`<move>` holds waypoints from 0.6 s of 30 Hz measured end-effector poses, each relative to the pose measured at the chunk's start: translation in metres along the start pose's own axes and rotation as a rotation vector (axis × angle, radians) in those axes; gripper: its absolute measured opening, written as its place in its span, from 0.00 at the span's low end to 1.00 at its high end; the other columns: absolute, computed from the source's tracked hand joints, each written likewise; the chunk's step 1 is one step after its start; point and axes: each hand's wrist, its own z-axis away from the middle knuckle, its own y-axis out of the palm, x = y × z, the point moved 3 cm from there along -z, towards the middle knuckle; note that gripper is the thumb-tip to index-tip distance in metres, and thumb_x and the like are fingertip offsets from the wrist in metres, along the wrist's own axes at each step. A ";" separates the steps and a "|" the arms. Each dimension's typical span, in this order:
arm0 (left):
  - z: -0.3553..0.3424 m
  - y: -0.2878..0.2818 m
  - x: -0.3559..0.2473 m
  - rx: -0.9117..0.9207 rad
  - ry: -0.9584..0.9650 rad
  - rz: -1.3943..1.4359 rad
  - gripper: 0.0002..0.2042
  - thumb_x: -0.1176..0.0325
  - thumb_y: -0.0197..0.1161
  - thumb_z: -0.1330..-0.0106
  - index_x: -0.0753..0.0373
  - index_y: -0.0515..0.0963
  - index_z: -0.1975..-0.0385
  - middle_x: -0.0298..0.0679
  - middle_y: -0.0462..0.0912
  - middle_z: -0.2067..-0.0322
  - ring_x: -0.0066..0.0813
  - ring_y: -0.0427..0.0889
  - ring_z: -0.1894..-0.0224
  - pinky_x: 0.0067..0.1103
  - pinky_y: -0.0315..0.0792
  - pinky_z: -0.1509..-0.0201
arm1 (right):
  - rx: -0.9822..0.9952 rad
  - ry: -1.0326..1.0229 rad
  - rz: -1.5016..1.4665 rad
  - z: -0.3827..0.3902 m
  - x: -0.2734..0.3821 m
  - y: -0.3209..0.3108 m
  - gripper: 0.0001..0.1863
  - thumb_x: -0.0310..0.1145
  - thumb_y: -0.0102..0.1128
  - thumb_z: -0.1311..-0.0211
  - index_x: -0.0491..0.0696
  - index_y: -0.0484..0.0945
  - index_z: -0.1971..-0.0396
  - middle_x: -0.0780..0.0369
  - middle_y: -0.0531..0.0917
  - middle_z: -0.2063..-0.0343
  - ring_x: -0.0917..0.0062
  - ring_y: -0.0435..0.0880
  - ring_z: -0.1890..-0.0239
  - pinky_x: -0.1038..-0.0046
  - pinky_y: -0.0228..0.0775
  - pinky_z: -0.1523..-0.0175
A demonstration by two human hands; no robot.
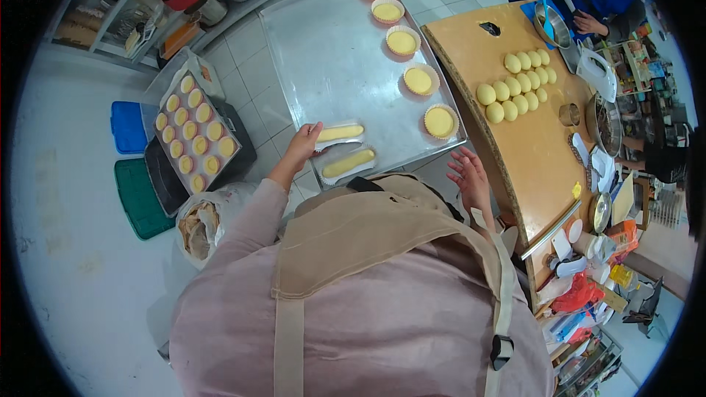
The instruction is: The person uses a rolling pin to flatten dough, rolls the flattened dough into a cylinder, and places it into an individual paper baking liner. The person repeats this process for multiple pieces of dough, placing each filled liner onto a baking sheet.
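Prob. the counter (537,169) is a minor worry: its edge runs just beside the metal tray (331,51), so a sideways knock could jar the two together. Can't tell what supports the tray; if it's loose, a bump on the near rim, approx. where the body leans, could tilt it & set things sliding. Left hand (301,145) is curled narrow, seemingly pinching the paper liner (329,144) at the left end of the far oblong pastry (342,132); grip firmness can't be judged. Right hand (471,176) is empty, fingers spread, near the tray's right corner; a careless sweep could clip the nearest round tart (440,122). Near oblong pastry (349,163) lies just beside its twin, i.e. a slip could nudge it. Thin liner may fold/tear if tugged from one end.
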 end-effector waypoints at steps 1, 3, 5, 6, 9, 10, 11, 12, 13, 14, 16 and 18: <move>0.003 -0.003 0.000 -0.041 0.032 -0.195 0.25 0.49 0.52 0.29 0.62 0.66 0.42 0.43 0.75 0.47 0.35 0.76 0.46 0.31 0.78 0.53 | -0.012 0.000 0.005 0.000 -0.001 -0.002 0.22 0.42 0.53 0.30 0.50 0.67 0.40 0.62 0.76 0.47 0.77 0.77 0.50 0.71 0.72 0.48; 0.024 -0.001 -0.026 -0.114 0.112 -0.596 0.25 0.51 0.56 0.30 0.64 0.67 0.43 0.46 0.76 0.48 0.36 0.74 0.44 0.30 0.77 0.52 | -0.045 -0.012 0.005 0.001 0.000 -0.008 0.22 0.42 0.53 0.30 0.50 0.68 0.41 0.62 0.76 0.47 0.77 0.77 0.50 0.71 0.72 0.49; 0.040 -0.003 -0.033 -0.182 0.284 -0.919 0.24 0.54 0.58 0.33 0.64 0.68 0.44 0.47 0.76 0.48 0.38 0.75 0.45 0.31 0.74 0.48 | -0.061 -0.026 0.003 0.001 0.002 -0.013 0.21 0.41 0.52 0.29 0.49 0.67 0.40 0.60 0.76 0.47 0.76 0.78 0.52 0.71 0.73 0.50; 0.045 -0.002 -0.035 -0.216 0.371 -1.080 0.24 0.56 0.59 0.34 0.64 0.69 0.44 0.47 0.76 0.48 0.39 0.75 0.45 0.31 0.73 0.46 | -0.068 -0.032 0.003 0.001 0.003 -0.015 0.21 0.40 0.52 0.29 0.48 0.67 0.40 0.60 0.77 0.48 0.76 0.78 0.52 0.71 0.74 0.50; 0.047 0.005 -0.044 -0.304 0.678 -1.242 0.22 0.60 0.60 0.37 0.61 0.71 0.45 0.43 0.77 0.49 0.42 0.76 0.48 0.34 0.69 0.43 | -0.080 -0.024 0.012 0.001 0.003 -0.021 0.21 0.40 0.52 0.29 0.48 0.68 0.41 0.60 0.77 0.49 0.76 0.78 0.53 0.71 0.74 0.51; 0.041 0.009 -0.043 -0.283 0.695 -1.257 0.19 0.61 0.60 0.37 0.60 0.73 0.47 0.42 0.77 0.51 0.41 0.77 0.49 0.34 0.70 0.44 | -0.078 -0.014 0.018 0.002 0.002 -0.024 0.20 0.41 0.52 0.29 0.49 0.69 0.42 0.61 0.77 0.49 0.77 0.78 0.52 0.72 0.73 0.50; 0.032 0.013 -0.043 -0.264 0.717 -1.272 0.17 0.61 0.60 0.37 0.58 0.74 0.50 0.41 0.78 0.52 0.40 0.77 0.51 0.35 0.71 0.46 | -0.075 -0.007 0.023 0.003 0.000 -0.027 0.20 0.41 0.52 0.29 0.49 0.69 0.42 0.63 0.77 0.49 0.78 0.77 0.52 0.73 0.72 0.50; 0.024 0.017 -0.042 -0.245 0.737 -1.287 0.15 0.62 0.59 0.38 0.57 0.76 0.52 0.39 0.79 0.54 0.40 0.78 0.52 0.35 0.71 0.47 | -0.071 0.000 0.029 0.004 0.000 -0.030 0.20 0.41 0.52 0.29 0.50 0.70 0.43 0.64 0.77 0.50 0.79 0.77 0.52 0.73 0.71 0.49; 0.018 0.017 -0.039 -0.225 0.683 -1.315 0.12 0.62 0.58 0.37 0.57 0.77 0.55 0.39 0.80 0.56 0.40 0.79 0.53 0.35 0.72 0.48 | -0.071 0.004 0.044 0.006 0.000 -0.032 0.19 0.41 0.52 0.29 0.50 0.70 0.43 0.64 0.77 0.50 0.79 0.77 0.52 0.74 0.71 0.49; 0.011 0.017 -0.037 -0.202 0.632 -1.342 0.10 0.63 0.58 0.37 0.56 0.78 0.59 0.38 0.80 0.58 0.40 0.79 0.55 0.35 0.72 0.50 | -0.076 0.007 0.059 0.008 0.000 -0.034 0.19 0.41 0.52 0.29 0.49 0.71 0.44 0.64 0.78 0.50 0.79 0.77 0.52 0.74 0.71 0.50; 0.002 0.015 -0.032 -0.194 0.602 -1.352 0.07 0.64 0.57 0.37 0.56 0.79 0.65 0.38 0.81 0.62 0.40 0.80 0.57 0.36 0.73 0.53 | -0.092 0.006 0.073 0.014 0.002 -0.041 0.18 0.41 0.52 0.29 0.49 0.71 0.44 0.64 0.78 0.51 0.79 0.77 0.53 0.74 0.70 0.50; -0.002 0.011 -0.031 -0.221 0.647 -1.326 0.07 0.64 0.56 0.37 0.57 0.79 0.69 0.39 0.81 0.66 0.41 0.80 0.59 0.36 0.74 0.55 | -0.118 0.000 0.061 0.019 -0.002 -0.050 0.18 0.41 0.52 0.29 0.49 0.71 0.45 0.64 0.78 0.51 0.79 0.77 0.53 0.75 0.70 0.50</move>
